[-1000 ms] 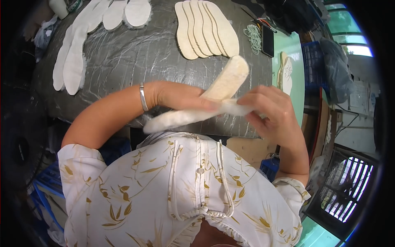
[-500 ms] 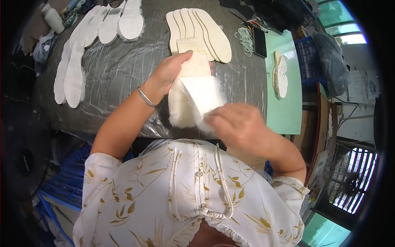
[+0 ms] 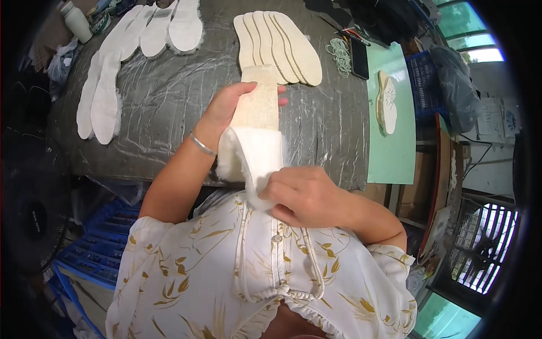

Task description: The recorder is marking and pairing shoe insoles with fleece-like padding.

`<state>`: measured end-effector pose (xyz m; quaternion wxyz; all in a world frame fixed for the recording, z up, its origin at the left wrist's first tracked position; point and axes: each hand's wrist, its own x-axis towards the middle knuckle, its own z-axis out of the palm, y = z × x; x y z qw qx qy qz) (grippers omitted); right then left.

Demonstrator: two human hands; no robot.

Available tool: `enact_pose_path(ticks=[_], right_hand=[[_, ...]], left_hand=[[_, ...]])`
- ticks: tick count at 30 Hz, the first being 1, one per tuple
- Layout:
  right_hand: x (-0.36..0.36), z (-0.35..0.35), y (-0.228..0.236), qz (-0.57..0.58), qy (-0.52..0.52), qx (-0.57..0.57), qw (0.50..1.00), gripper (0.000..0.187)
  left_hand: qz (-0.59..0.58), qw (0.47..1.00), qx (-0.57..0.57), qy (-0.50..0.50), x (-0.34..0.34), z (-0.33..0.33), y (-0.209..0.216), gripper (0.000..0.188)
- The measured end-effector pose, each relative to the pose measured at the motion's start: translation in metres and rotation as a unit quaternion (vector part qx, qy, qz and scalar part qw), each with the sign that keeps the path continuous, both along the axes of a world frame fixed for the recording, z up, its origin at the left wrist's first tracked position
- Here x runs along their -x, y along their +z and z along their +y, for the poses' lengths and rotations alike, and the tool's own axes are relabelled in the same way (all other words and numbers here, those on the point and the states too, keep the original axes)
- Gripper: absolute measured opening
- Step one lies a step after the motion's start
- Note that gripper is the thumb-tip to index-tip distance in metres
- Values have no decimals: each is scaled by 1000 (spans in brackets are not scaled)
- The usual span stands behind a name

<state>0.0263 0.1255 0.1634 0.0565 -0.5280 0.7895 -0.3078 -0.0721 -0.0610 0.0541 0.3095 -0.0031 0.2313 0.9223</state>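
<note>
My left hand [image 3: 224, 106] grips a cream, felt-like strip [image 3: 258, 104] with a straight far end, thumb on top and fingertips showing past its right edge. A white fleece-backed piece [image 3: 262, 150] lies over the strip's near part, and its left side folds back to show the fluffy pile. Close to my body, my right hand [image 3: 302, 195] is closed on the near end of this fleece piece, pinching its edge. Just beyond the strip, several cream insoles [image 3: 276, 48] overlap in a fan on the dark table.
White fleece-backed insoles [image 3: 104, 107] curve along the table's [image 3: 164, 107] left side. At the right are coiled pale cords [image 3: 340, 56], a phone [image 3: 359, 59] and a marked insole-shaped template [image 3: 387, 104] on a green board [image 3: 401, 152]. A white bottle [image 3: 76, 22] stands far left.
My right hand has moved left and toward my body with the fleece piece's end. My left hand and the cream strip have shifted slightly left and nearer.
</note>
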Motion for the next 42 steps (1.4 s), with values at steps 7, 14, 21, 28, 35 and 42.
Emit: enact_pose_path(ticks=[7,14,21,28,35,42], right_hand=[[-1,-4,-8,97,-15,7,995,16],[-16,-16,-17,91,14,45,995,16],[-24,-20,-15,27,64,58,996,16],[0,9,38,-4,-142,-27,989,33],[8,25,60,57,-235,-139,960,77],[21,38,62,127,-158,-180,963,26]], left_hand=[[-112,986,22,118,9,-22,6,47],[-170,965,63,188,19,-32,-9,42],[-117,984,83,104,10,-44,-53,44],[-118,987,86,74,-33,-8,-13,51],[-63,997,52,18,-54,14,-7,57],[-4,999,25,-43,-66,34,-6,68]])
